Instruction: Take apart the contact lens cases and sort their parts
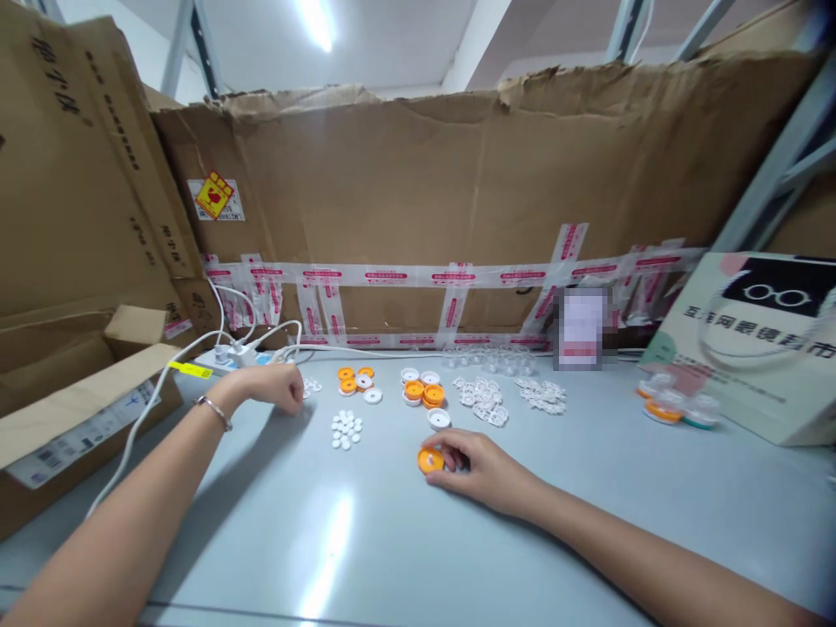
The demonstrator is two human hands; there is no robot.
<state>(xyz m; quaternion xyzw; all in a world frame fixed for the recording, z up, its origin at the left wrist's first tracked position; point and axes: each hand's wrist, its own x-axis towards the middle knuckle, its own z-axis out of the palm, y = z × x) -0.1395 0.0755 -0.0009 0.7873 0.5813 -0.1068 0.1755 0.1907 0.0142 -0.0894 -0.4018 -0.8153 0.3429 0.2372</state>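
In the head view my right hand (480, 466) grips an orange round disc (429, 461) by its rim, with a small pale piece at the disc's centre. My left hand (282, 388) is closed with its fingers turned away beside a pile of small white pieces (313, 385); what it holds, if anything, is hidden. Between the hands lie small white round caps (346, 429). Behind them are orange and white discs (356, 380). Another group of orange and white discs (424, 394) is farther right, with a white disc (438, 419) just behind my right hand.
White openwork pieces (482, 399) lie in two heaps at the right, before a row of clear cups (493, 358). Assembled clear-topped items (679, 407) stand by a paper bag (751, 348). At left are a power strip (228, 355), cables and an open carton (91, 401).
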